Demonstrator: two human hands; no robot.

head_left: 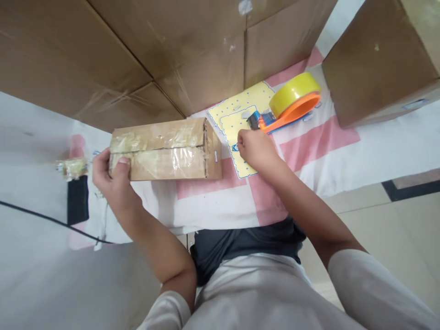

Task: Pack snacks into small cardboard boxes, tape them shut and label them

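A closed cardboard box (161, 162) lies on the cloth-covered surface, with shiny clear tape over its top seam. My left hand (113, 176) grips its left end, thumb on top and fingers round the far corner. A small white-and-blue sticker (216, 156) is on the box's right end. My right hand (257, 149) is closed in a pinch over a yellow sheet (244, 167) with blue dots; what the fingertips hold, if anything, I cannot make out. Just beyond that hand lies an orange tape dispenser (292, 112) with a yellow tape roll (294, 93).
Large cardboard cartons (202, 64) stand along the back. Another carton (374, 68) is at the right. A pink-and-white cloth (316, 142) covers the surface. At the left are a crumpled wad of tape (74, 168), a black flat object (78, 199) and a black cable (51, 221).
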